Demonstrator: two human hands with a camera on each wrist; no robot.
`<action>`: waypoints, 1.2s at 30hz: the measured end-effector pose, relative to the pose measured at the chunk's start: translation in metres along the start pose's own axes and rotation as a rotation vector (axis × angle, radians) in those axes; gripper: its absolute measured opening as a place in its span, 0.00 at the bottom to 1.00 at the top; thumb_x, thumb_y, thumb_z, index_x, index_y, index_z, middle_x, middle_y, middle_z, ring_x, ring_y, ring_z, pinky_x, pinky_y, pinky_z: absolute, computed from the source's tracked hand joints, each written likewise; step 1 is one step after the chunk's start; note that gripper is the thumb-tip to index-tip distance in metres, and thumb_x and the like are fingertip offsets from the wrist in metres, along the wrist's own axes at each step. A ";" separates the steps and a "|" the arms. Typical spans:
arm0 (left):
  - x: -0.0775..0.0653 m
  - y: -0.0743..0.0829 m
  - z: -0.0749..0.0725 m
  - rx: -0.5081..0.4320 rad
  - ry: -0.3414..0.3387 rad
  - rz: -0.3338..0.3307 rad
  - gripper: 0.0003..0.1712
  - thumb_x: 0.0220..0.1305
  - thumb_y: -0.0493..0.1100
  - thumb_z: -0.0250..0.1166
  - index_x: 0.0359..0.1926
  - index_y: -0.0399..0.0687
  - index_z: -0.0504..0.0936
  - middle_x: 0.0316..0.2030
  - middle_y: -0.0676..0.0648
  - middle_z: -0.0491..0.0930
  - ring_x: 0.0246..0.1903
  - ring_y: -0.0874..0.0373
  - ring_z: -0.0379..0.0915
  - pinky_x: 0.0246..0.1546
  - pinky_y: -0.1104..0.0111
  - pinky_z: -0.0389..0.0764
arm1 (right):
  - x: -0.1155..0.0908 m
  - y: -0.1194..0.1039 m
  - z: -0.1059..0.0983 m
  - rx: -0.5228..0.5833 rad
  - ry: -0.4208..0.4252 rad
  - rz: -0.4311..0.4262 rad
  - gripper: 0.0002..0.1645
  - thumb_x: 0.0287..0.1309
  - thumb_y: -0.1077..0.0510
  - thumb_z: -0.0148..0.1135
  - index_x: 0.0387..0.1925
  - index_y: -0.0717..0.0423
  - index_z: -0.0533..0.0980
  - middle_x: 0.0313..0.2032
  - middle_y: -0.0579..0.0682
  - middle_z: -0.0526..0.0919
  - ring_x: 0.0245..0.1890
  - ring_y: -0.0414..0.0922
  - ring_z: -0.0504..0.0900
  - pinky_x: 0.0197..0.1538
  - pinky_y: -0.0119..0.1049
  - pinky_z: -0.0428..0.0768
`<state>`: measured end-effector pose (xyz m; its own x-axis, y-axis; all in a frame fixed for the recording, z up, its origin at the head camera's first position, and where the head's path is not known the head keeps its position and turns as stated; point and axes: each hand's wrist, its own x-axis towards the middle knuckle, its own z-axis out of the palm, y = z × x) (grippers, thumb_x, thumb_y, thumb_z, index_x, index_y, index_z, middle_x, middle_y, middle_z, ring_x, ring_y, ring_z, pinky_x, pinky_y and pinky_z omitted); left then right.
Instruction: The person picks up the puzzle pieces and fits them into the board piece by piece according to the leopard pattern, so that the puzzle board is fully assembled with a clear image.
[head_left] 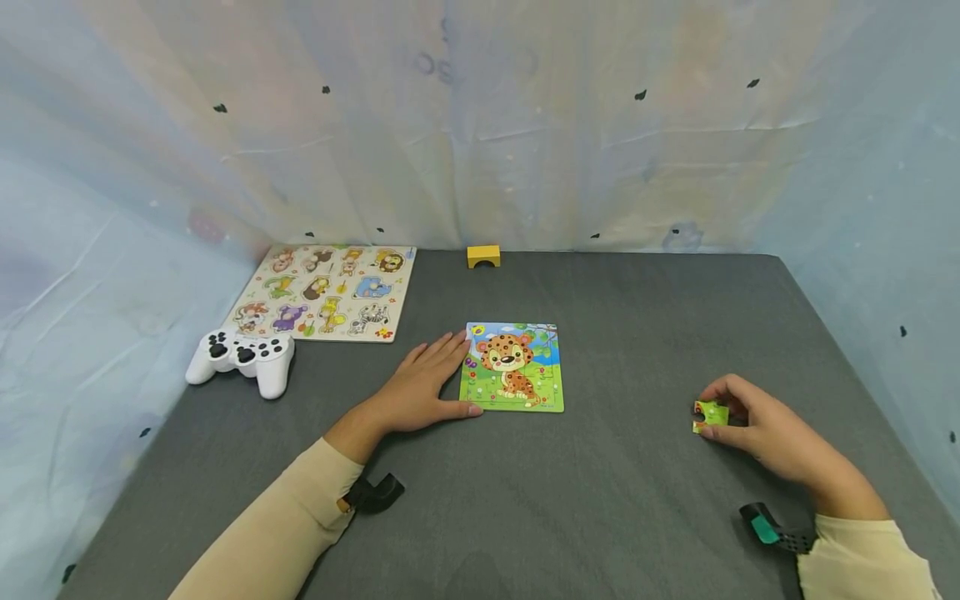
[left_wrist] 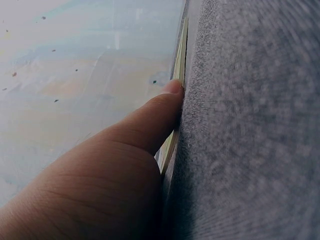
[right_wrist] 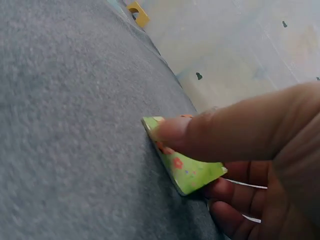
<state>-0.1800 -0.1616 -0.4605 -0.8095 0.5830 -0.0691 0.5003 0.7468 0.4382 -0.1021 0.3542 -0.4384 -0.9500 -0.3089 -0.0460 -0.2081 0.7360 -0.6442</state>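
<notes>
A square leopard puzzle [head_left: 517,367] lies flat on the grey table in the head view. My left hand [head_left: 423,392] rests against its left side with the fingers stretched out, and the thumb touches its near left corner. In the left wrist view the thumb [left_wrist: 155,117] lies against the thin edge of the puzzle [left_wrist: 181,55]. Well to the right, my right hand [head_left: 780,433] pinches a green puzzle piece [head_left: 716,414] between thumb and fingers. Red flower prints show on this piece [right_wrist: 192,175] in the right wrist view; the thumb covers part of it.
At the back left lies a board with animal pictures [head_left: 322,292], and a white game controller [head_left: 242,357] sits at its near corner. A yellow arch block [head_left: 483,253] stands at the table's far edge. Pale printed sheeting [head_left: 525,167] hangs behind and beside the grey table [head_left: 600,517].
</notes>
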 end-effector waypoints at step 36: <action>-0.002 0.002 0.000 -0.026 0.021 0.017 0.65 0.70 0.77 0.65 0.89 0.44 0.48 0.87 0.45 0.43 0.85 0.47 0.34 0.80 0.42 0.36 | 0.012 -0.042 0.024 0.337 0.071 -0.084 0.20 0.76 0.65 0.68 0.63 0.66 0.75 0.48 0.57 0.85 0.33 0.50 0.87 0.36 0.39 0.86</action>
<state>-0.1780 -0.1613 -0.4598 -0.8074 0.5884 -0.0429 0.5061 0.7282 0.4622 -0.0994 0.3051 -0.4308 -0.9491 -0.3085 0.0633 -0.2088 0.4657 -0.8600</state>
